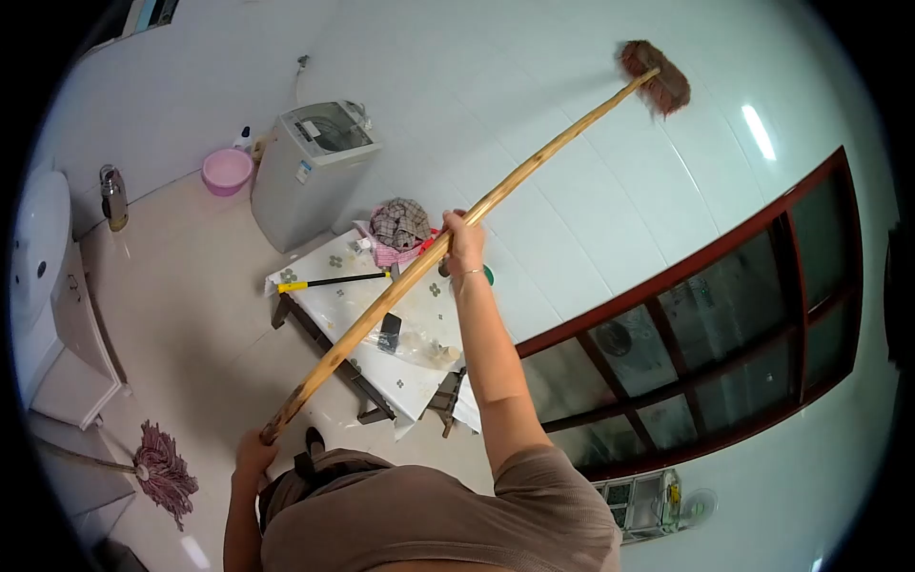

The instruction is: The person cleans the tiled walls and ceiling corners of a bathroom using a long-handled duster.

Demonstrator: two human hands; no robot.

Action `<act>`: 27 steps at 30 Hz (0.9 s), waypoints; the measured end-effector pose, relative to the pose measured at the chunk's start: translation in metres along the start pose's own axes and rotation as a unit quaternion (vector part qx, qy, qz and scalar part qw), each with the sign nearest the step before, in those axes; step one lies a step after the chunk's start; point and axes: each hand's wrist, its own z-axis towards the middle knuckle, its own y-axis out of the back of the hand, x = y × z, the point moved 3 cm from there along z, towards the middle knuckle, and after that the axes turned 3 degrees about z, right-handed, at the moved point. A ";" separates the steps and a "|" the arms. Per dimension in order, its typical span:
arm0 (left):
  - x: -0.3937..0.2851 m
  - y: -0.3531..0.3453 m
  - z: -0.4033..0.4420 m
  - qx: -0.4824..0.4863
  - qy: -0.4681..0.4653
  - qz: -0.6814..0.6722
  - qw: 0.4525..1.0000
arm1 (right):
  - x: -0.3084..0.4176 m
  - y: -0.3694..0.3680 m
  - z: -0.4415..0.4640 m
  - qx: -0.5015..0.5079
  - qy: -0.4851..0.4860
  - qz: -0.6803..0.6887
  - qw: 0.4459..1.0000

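White tiled wall [572, 181], 1 red-framed window [734, 296], washing machine [310, 176], glossy beige floor [181, 276].

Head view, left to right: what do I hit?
White washbasin → metallic flask → pink mop head → pink tub → washing machine → checkered cloth → right hand → brown mop head.

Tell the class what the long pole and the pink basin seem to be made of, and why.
Pole: wood, smooth yellowish finish; dark knots show. 
Basin: probably plastic, slightly glossy; the even pink colour suggests it, though enamel is possible.
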 end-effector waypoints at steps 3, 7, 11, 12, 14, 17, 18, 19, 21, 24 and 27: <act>0.065 -0.014 -0.026 -0.075 -0.030 -0.011 0.997 | -0.044 0.002 -0.006 0.003 -0.009 -0.010 1.000; 0.170 0.001 -0.088 -0.025 0.072 0.052 0.996 | -0.096 -0.019 -0.062 0.052 -0.162 0.100 0.980; 0.243 0.025 -0.152 -0.024 0.169 0.093 0.981 | -0.161 -0.039 -0.123 0.049 -0.315 0.126 0.939; 0.249 0.031 -0.163 -0.024 0.175 0.092 0.980 | -0.177 -0.043 -0.133 0.048 -0.337 0.132 0.931; 0.266 0.039 -0.187 -0.035 0.228 0.116 0.966 | -0.194 -0.051 -0.155 0.035 -0.375 0.143 0.915; 0.275 0.055 -0.212 -0.034 0.257 0.124 0.958 | -0.235 -0.058 -0.174 0.026 -0.435 0.188 0.880; 0.274 0.060 -0.219 -0.041 0.263 0.124 0.956 | -0.243 -0.061 -0.180 0.017 -0.449 0.193 0.872; 0.272 0.065 -0.224 -0.042 0.268 0.123 0.955 | -0.250 -0.064 -0.185 0.020 -0.452 0.192 0.871; 0.269 0.073 -0.234 -0.015 0.311 0.130 0.941 | -0.267 -0.071 -0.194 0.010 -0.463 0.217 0.859; 0.284 0.067 -0.240 0.017 0.344 0.143 0.928 | -0.295 -0.074 -0.201 -0.003 -0.492 0.220 0.842; 0.265 0.070 -0.252 0.055 0.379 0.148 0.912 | -0.343 -0.071 -0.211 -0.015 -0.520 0.204 0.830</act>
